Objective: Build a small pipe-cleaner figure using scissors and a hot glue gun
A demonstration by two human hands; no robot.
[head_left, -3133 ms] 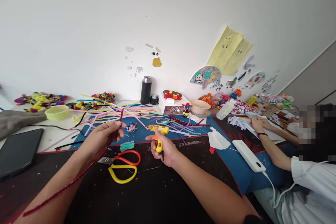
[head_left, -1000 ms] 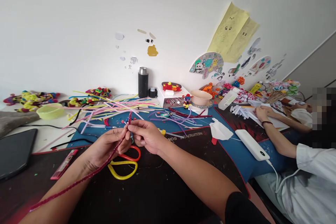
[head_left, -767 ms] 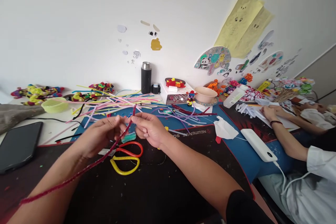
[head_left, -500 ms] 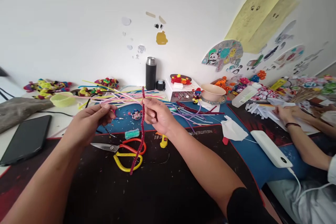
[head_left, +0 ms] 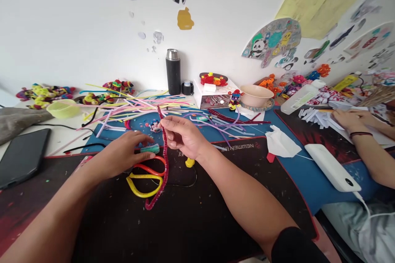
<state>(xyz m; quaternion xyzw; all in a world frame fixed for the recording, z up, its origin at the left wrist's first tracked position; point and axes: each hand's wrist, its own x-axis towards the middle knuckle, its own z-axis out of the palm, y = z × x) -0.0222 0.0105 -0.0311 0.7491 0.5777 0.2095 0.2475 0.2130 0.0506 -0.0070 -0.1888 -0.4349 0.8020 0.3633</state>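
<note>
A dark red pipe cleaner (head_left: 165, 160) is pinched between the thumb and fingers of my right hand (head_left: 182, 133). It hangs down with its lower end bent, passing in front of the scissors' handles. My left hand (head_left: 128, 152) is above the scissors (head_left: 145, 193), thumb and fingers apart, holding nothing visible. One scissor handle is yellow, the other orange-red; the blades are hidden behind that hand. By its fingertips lies a teal striped piece (head_left: 151, 148). Behind it are a short red and purple piece (head_left: 127, 124) and a small figure head (head_left: 154, 126).
Pipe cleaners (head_left: 138, 104) are heaped at the back near a black thermos (head_left: 173, 73). A phone (head_left: 26, 156) lies left. On the right are a bowl (head_left: 256, 95), a tissue (head_left: 281, 141), a white power bank (head_left: 331, 168) and another person's hands (head_left: 350, 121). A yellow-handled tool (head_left: 189, 162) lies beyond my right forearm.
My left hand has let go of a small red piece and moved down and right over the scissors, fingers opening. My right hand still holds the pipe cleaner. The view has shifted downward.
</note>
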